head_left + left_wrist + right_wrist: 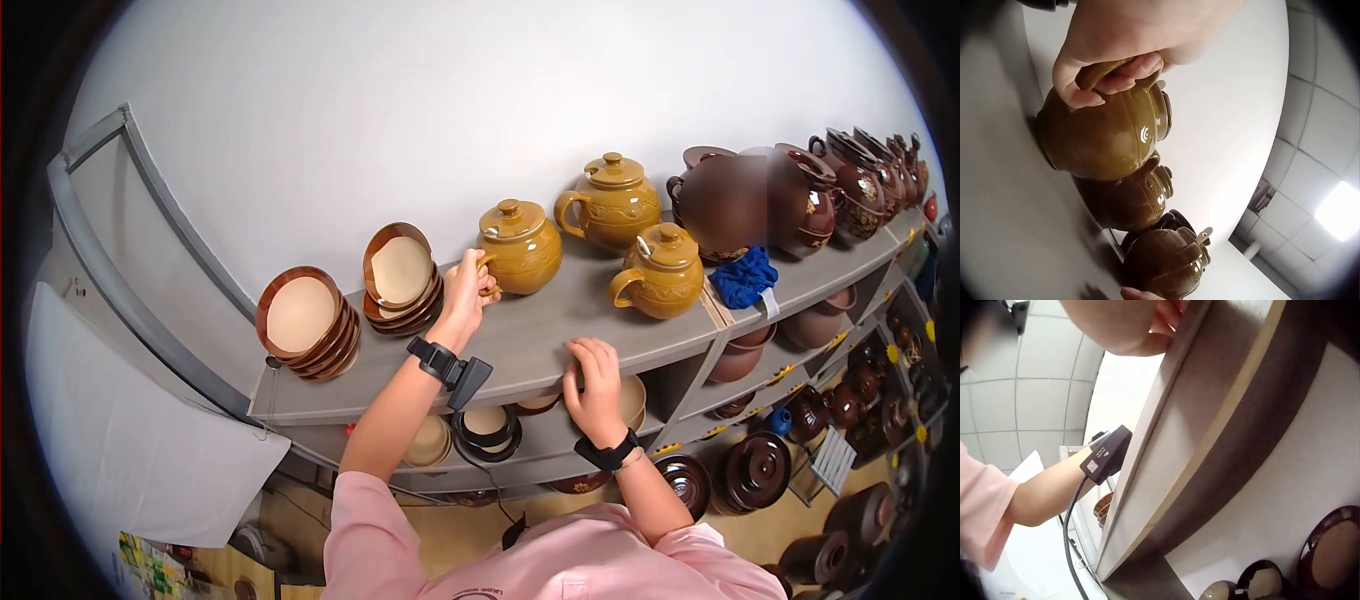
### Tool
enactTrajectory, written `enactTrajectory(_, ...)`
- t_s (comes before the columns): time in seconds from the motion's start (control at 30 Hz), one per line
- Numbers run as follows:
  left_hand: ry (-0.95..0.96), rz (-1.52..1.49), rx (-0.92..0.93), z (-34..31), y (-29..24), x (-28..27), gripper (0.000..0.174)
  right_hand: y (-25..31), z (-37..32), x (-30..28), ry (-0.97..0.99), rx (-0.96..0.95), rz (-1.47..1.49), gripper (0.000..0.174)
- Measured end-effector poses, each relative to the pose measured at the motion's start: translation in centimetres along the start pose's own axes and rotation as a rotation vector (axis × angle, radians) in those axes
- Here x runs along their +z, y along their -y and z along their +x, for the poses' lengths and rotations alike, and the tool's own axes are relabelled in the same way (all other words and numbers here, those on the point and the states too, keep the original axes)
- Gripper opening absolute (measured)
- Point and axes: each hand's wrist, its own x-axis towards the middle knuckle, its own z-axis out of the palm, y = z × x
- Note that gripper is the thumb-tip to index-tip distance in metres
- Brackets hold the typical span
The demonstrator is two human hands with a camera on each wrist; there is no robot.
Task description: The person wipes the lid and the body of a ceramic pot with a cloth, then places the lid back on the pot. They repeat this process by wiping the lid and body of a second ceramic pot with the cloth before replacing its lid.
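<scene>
My left hand (466,294) grips the side handle of a glazed mustard-yellow lidded pot (526,252), which stands upright on the grey shelf (530,345). In the left wrist view, the fingers curl through the handle of this pot (1097,137). A larger yellow lidded pot (615,205) is behind it, and a smaller one (668,275) sits to the right near the front. My right hand (597,390) rests at the shelf's front edge, fingers loosely extended and holding nothing. The right wrist view shows part of that hand (1129,328) at the board's edge.
Two stacks of brown-rimmed bowls (305,315) stand left of the pots. To the right are a crumpled blue cloth (744,278) and several dark brown jars (860,190). More dishes (487,428) sit on the shelf below. A grey metal frame (160,270) rises at the left end.
</scene>
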Motion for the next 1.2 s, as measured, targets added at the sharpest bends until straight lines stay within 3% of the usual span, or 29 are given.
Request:
enactTrajectory(0.47,0.145,0.028,-0.053,4.3,0.0,-2.4,0.038,0.3,0.1,0.2,0.024,-0.014,-0.034,0.031)
enactTrajectory(0.67,-0.006,0.137,0.087,3.6,-0.3,-1.5,0.028,0.1,0.0,0.4,0.04,-0.03,-0.06,0.031)
enactTrajectory(0.77,-0.039,0.371,0.258,4.2,0.3,-2.1,0.038,0.1,0.0,0.4,0.047,-0.033,-0.069,0.031)
enactTrajectory(0.87,0.045,0.869,0.376,3.7,-1.5,-2.7,0.044,0.1,0.0,0.5,0.055,-0.028,-0.077,0.031)
enactTrajectory(1.0,0.101,1.048,0.272,3.0,-2.7,-2.0,0.043,0.2,0.0,0.6,0.06,-0.026,-0.091,0.03)
enactTrajectory(1.2,0.06,0.928,0.19,4.8,-1.7,-2.2,0.039,0.2,-0.2,0.8,0.066,-0.025,-0.114,0.03)
